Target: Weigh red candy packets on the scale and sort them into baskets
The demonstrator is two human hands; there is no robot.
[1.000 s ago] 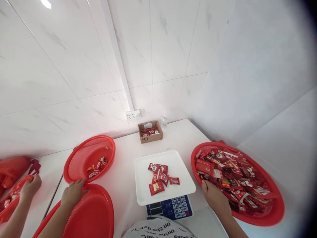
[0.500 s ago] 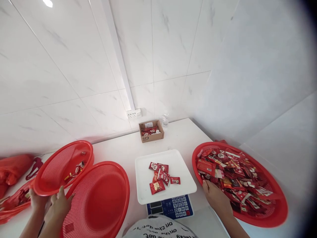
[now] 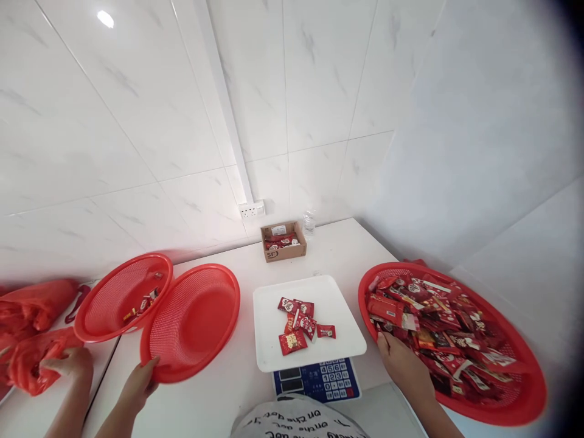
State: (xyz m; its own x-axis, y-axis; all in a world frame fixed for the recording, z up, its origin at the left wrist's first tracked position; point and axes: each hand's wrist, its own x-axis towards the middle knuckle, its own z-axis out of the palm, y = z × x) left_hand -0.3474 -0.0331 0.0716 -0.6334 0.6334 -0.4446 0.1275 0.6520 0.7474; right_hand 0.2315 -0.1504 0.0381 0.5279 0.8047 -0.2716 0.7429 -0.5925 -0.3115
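Observation:
My left hand [image 3: 140,384] grips the near-left rim of a bare red plastic basket [image 3: 201,316] with mesh sides. On the right, my right hand [image 3: 404,365] holds the near rim of a large red basket [image 3: 531,389] heaped with red-wrapped snack packets [image 3: 433,331]. Between them a white scale tray [image 3: 269,347] carries several small red packets [image 3: 296,319]. The scale's blue keypad [image 3: 317,380] shows below the tray.
Another person's hand [image 3: 73,364] touches a red plastic bag [image 3: 34,368] at far left. Beside it stands a red basket [image 3: 103,304] with a few snacks. A cardboard box [image 3: 283,252] of packets and clear plastic [image 3: 309,222] are by the wall.
The bare basket has moved away from me and sits more upright beside the other one, my left hand still at its rim. The other person's hand has left the far-left basket for the bag.

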